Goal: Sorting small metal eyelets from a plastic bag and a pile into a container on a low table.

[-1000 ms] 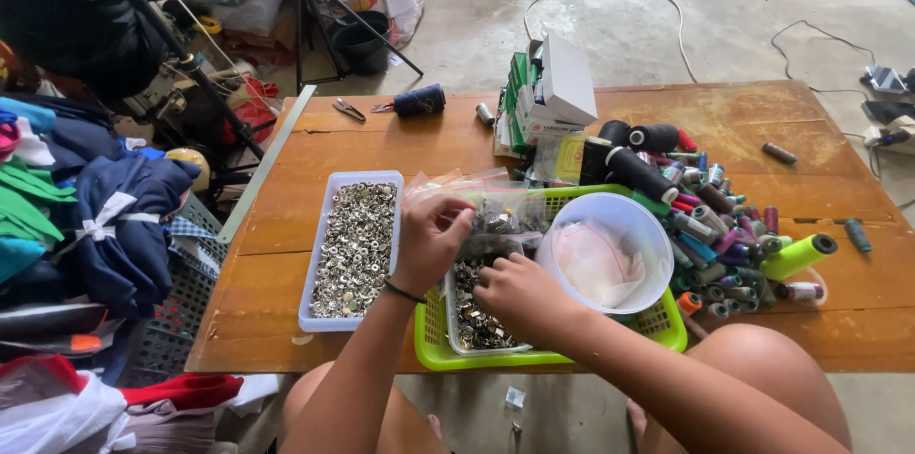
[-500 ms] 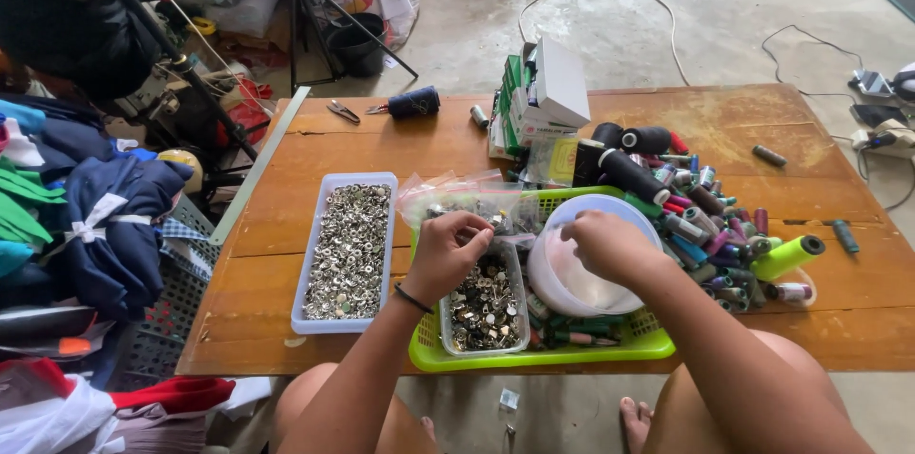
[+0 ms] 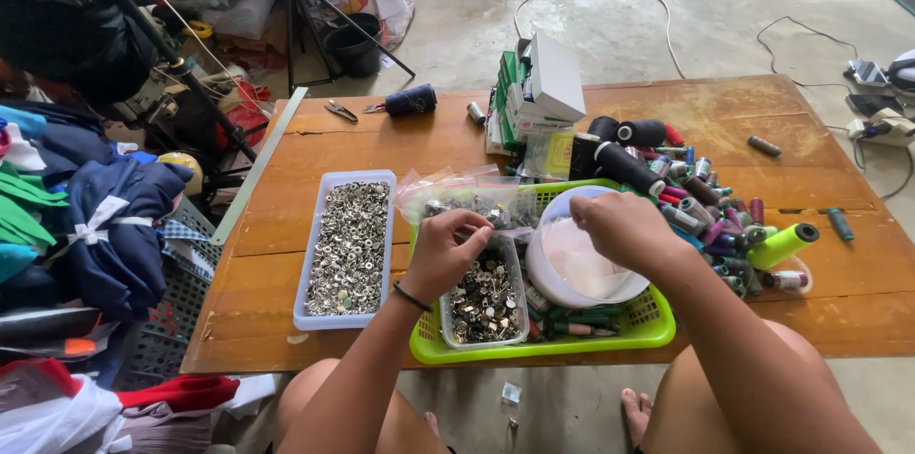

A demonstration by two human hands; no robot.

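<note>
- The left hand [image 3: 443, 252] hovered over a clear tray of metal snaps [image 3: 486, 297], its fingers pinched together; whether they gripped a snap could not be told.
- That tray sat in the left part of a lime-green basket [image 3: 629, 335] at the table's near edge.
- The right hand [image 3: 624, 225] rested curled on the rim of a white bowl [image 3: 572, 263] in the same basket; what it held, if anything, could not be told.
- A long white tray of silver fasteners [image 3: 348, 244] lay just left of the basket.
- Thread spools [image 3: 705, 201] were heaped to the right, on the wooden table [image 3: 724, 121].
</note>
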